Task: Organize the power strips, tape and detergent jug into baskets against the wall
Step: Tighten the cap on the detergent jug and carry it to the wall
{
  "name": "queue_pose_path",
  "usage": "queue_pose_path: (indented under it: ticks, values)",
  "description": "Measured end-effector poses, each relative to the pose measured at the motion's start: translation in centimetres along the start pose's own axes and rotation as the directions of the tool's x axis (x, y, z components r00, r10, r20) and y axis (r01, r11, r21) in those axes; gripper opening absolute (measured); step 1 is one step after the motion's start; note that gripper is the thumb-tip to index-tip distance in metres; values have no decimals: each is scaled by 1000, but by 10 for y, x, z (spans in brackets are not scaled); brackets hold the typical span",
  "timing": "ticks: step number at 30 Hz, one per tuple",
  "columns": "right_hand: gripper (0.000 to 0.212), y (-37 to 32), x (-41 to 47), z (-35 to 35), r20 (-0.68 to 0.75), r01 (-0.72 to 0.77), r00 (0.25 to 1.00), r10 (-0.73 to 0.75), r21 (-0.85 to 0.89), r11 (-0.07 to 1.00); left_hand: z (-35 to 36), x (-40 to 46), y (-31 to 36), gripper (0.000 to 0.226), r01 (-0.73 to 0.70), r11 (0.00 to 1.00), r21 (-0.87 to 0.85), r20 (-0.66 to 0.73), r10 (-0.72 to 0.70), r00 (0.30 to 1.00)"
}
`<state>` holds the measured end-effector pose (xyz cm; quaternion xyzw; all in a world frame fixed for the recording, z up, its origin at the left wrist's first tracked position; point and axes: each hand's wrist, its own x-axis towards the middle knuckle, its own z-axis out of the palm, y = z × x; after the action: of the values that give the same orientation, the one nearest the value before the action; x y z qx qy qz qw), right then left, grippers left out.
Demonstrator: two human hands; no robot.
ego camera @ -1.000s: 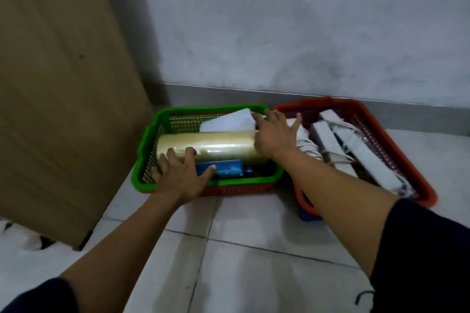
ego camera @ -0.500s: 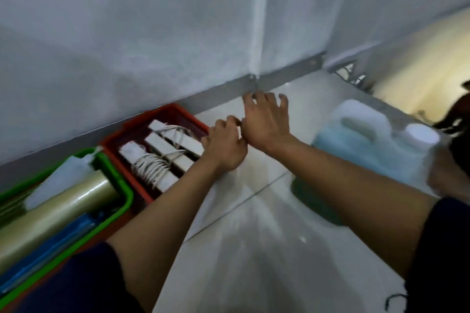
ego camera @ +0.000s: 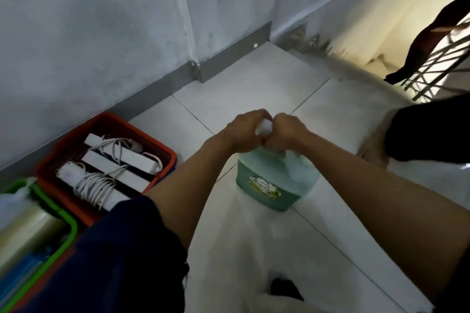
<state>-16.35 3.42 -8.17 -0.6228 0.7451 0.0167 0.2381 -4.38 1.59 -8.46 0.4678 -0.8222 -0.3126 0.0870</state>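
Observation:
A translucent detergent jug (ego camera: 272, 180) of blue-green liquid stands upright on the tiled floor at centre. Its white cap shows between my two hands. My left hand (ego camera: 244, 132) and my right hand (ego camera: 286, 133) both grip the jug's top, fingers curled around it. To the left, an orange basket (ego camera: 142, 134) against the wall holds white power strips (ego camera: 112, 168) with coiled cords. At the far left a green basket (ego camera: 68, 221) holds a large roll of clear tape (ego camera: 23, 231) and something blue.
The grey wall and its skirting run diagonally behind the baskets to a corner (ego camera: 195, 68). A dark-clothed leg and bare foot (ego camera: 376, 145) sit on the floor at the right. A metal railing (ego camera: 437, 63) stands at the far right.
The view swung right from the baskets to the jug. Both hands left the green basket, passed over the floor, and now grip the top of the jug, which stands closer.

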Motion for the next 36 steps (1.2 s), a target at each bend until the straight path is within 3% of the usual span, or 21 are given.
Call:
queue_pose_path:
  ticks: [2, 5, 8, 16, 22, 28, 36]
  values:
    - [29, -1, 7, -2, 118, 4, 993, -5, 7, 1000, -10, 8, 3, 37, -18, 992, 126, 90, 7, 996]
    - [30, -6, 12, -6, 186, 24, 982, -27, 16, 1000, -28, 15, 11, 37, -42, 968, 248, 211, -11, 977]
    - [33, -19, 19, -14, 245, 80, 967, -69, -33, 996, -41, 16, 3, 38, -40, 966, 257, 259, -29, 965]
    - [34, -122, 102, -49, 345, 310, 903, -254, -116, 944, -123, 44, -84, 38, 113, 967, 229, 117, -143, 983]
    - [37, -226, 160, -56, 356, 558, 808, -469, -207, 804, -194, 45, -163, 39, 257, 930, 263, -41, -255, 966]
    - [44, -308, 218, -44, 428, 685, 715, -553, -271, 676, -234, 47, -233, 44, 421, 892, 165, -172, -394, 903]
    - [34, -360, 253, -26, 403, 722, 687, -604, -282, 633, -248, 43, -293, 33, 558, 830, -2, -252, -540, 803]
